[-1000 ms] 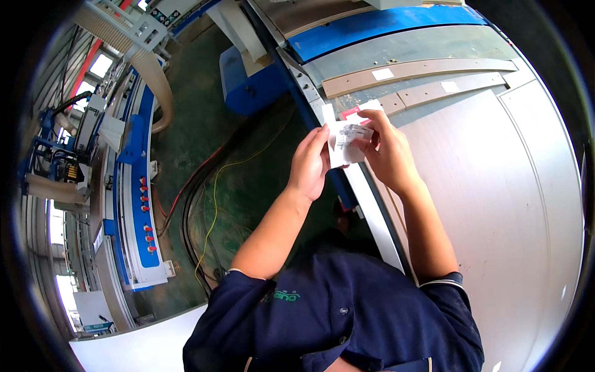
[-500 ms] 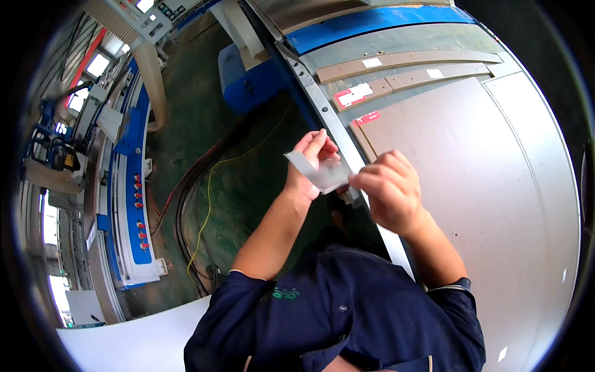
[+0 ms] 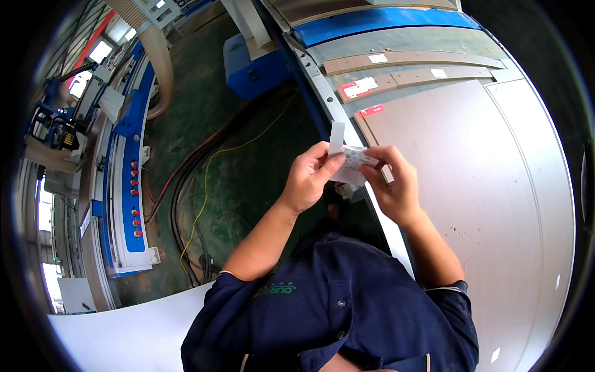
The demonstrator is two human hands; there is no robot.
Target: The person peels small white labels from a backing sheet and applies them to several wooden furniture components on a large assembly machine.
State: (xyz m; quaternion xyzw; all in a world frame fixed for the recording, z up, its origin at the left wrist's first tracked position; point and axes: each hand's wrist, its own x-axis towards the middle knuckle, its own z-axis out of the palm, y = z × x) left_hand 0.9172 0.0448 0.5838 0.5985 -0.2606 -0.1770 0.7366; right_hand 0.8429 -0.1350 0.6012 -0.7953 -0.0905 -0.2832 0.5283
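A printed white label [image 3: 352,162] with a pale strip standing up from its left side is between my two hands. My left hand [image 3: 308,178] pinches its left part between thumb and fingers. At its right edge, the thumb and fingers of my right hand [image 3: 396,186] close on it. Both hands are in front of my chest, over the metal edge rail [image 3: 339,115] of the worktable. Just beyond my right hand lies a large wood-grain panel [image 3: 471,161] with a red-and-white sticker [image 3: 372,111] at its corner.
Narrow brown boards [image 3: 421,59] with white labels lie at the table's far end, near a blue band [image 3: 384,25]. To the left, cables [image 3: 186,180] cross the green floor beside a blue-and-white machine [image 3: 133,204] with red knobs. A white panel [image 3: 130,335] is at lower left.
My left hand has turned from palm-up to a pinch on the label. My right hand has opened out of its curled pose and now grips the label's right edge. The label's printed side shows.
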